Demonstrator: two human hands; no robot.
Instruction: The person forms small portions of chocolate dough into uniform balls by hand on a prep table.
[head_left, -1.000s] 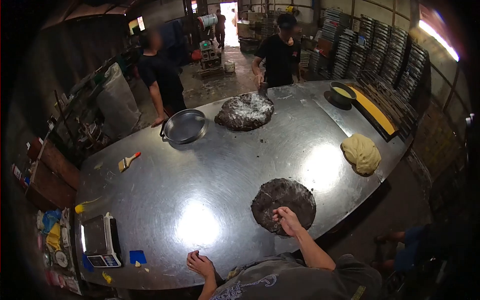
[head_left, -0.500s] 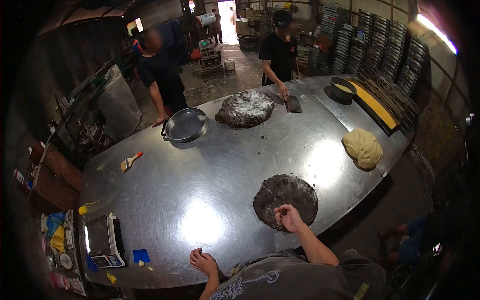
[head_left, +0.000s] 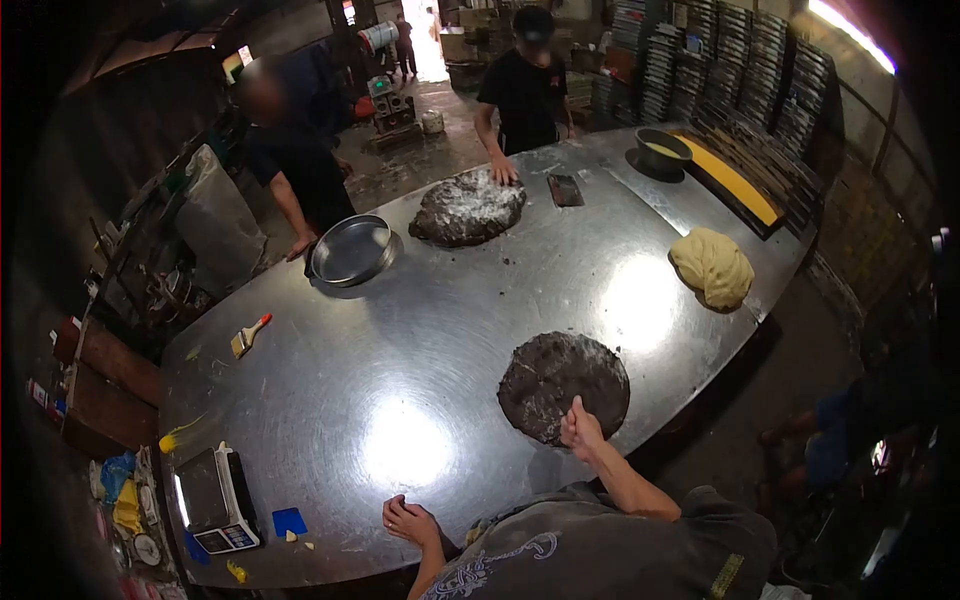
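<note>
Right hand (head_left: 582,431) curls, left hand (head_left: 410,518) half-bends, contents unclear; dark dough (head_left: 556,372) by bench's (head_left: 440,315) near edge seems in work, any press calling for spread fingers.

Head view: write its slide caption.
Right hand over a flattened dark dough round, left hand at the metal table, pale dough lump farther right.

From far off, I see my right hand (head_left: 582,434) curled into a loose fist, with the thumb (head_left: 577,404) poking forward. My right arm (head_left: 634,484) is bent and slants in toward my middle. My left hand (head_left: 410,522) sits low and close, bent a little, its fingers (head_left: 393,508) apart from my right hand.
</note>
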